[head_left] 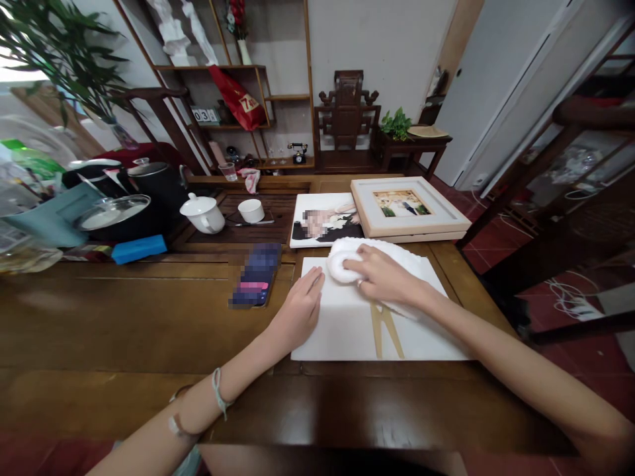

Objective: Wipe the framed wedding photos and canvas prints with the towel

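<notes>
A white flat board (347, 330) lies face down on the wooden table (124, 317), with a light wooden stand piece (384, 330) on its back. My left hand (300, 311) rests flat on the board's left edge, fingers stretched out. My right hand (384, 274) presses a bunched white cloth (347, 254) onto the board's upper part, fingers closed over it.
Behind the board lie a photo print (322, 221) and a framed picture (409, 208). A phone (255, 274) lies to the left. Further left stand a white teapot (202, 213), a cup (251, 210), black kettles (149, 182) and a blue box (139, 248). Shelves and a carved chair (347, 112) stand beyond.
</notes>
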Motion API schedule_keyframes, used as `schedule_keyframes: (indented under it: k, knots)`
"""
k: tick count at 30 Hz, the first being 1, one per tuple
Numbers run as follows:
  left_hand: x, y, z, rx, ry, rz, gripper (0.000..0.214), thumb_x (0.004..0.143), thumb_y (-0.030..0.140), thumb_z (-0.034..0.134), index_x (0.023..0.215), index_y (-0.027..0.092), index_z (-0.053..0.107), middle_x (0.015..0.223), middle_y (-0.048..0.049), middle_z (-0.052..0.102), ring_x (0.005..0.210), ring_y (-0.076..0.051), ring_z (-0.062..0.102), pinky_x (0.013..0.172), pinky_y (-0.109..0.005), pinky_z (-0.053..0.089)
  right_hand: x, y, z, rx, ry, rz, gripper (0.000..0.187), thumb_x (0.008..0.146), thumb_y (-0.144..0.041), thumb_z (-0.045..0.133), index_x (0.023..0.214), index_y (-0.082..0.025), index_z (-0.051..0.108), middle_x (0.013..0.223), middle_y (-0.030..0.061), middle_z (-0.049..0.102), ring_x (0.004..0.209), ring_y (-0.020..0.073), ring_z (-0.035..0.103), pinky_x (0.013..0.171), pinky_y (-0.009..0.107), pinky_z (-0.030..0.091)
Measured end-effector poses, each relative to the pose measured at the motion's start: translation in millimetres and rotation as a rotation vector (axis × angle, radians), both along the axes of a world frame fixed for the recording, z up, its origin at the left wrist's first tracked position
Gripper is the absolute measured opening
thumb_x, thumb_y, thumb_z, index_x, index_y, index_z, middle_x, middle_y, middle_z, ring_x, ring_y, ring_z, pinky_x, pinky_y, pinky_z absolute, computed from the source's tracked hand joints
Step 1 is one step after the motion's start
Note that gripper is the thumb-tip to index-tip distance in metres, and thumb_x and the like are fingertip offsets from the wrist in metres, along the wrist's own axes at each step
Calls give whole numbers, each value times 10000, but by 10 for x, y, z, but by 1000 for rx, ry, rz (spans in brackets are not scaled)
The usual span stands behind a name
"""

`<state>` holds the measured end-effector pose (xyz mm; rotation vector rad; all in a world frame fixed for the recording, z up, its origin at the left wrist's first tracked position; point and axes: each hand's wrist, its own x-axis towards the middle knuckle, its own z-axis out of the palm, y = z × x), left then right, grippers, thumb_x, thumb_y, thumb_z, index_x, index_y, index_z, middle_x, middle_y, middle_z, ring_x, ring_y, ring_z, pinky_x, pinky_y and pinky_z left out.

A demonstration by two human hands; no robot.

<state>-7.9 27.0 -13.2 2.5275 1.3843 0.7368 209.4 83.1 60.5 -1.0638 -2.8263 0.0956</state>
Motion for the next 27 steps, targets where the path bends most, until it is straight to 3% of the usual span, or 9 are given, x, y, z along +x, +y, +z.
schedule_keyframes:
  k: [5,9,12,16,18,20,22,24,27]
  knots:
    - [-12,2,16,-60,0,-16,510,911,88,358,1421,102,373,1485,-210,366,1413,-299,307,1129,-525,346,-145,-820,-118,69,-81,158,354,732,-152,554,1065,-204,664,1127,200,596,1042,348,486,831,463,403]
    - [-14,2,-1,-70,6,3,492,923,106,350,1414,91,378,1493,-205,356,1420,-294,292,1143,-514,328,-54,-1405,-140,21,-33,258,215,716,-260,635,922,-247,697,1230,189,562,1090,377,493,877,506,407]
    - [-12,3,-20,-60,2,2,496,920,110,359,1416,100,376,1493,-200,359,1417,-293,300,1144,-508,326,26,-1264,-127,-57,-10,210,329,699,-212,639,1023,-248,679,1264,177,541,1157,375,465,974,566,348]
    - [-11,2,-29,-37,-3,6,481,923,111,352,1402,103,397,1472,-199,391,1402,-297,330,1133,-509,345,78,-556,-155,2,14,79,417,725,-111,573,1127,-196,646,1228,190,555,1234,350,418,1056,644,200]
    - [-9,0,-22,-30,0,8,472,926,111,349,1394,89,407,1460,-204,405,1395,-298,344,1131,-502,352,55,-279,-179,38,18,54,411,722,-103,570,1119,-175,647,1195,187,577,1227,330,440,1074,626,195]
    - [-9,-2,-12,-25,0,9,471,927,109,344,1394,85,404,1449,-207,418,1391,-298,351,1128,-504,356,-4,-198,-209,66,11,11,438,712,-91,570,1139,-157,640,1203,194,585,1227,324,459,1079,594,233]
    - [-12,-3,-6,-26,2,7,476,926,106,340,1398,88,397,1445,-209,424,1393,-300,347,1125,-514,357,-91,-345,-248,111,-10,-44,444,725,-79,560,1155,-150,643,1260,218,566,1240,339,464,1063,577,282]
    - [-21,-3,-5,-39,7,-1,486,917,98,343,1401,80,390,1449,-218,416,1399,-305,333,1123,-520,357,-179,-671,-288,159,-39,-43,397,749,-94,568,1126,-162,671,1296,238,551,1232,370,479,1037,588,316]
    - [-37,-5,-9,-61,-12,-13,510,910,97,362,1420,96,367,1477,-214,379,1413,-305,307,1122,-523,355,-246,-1222,-294,180,-51,87,227,758,-174,624,961,-188,726,1287,237,570,1181,401,522,997,596,358]
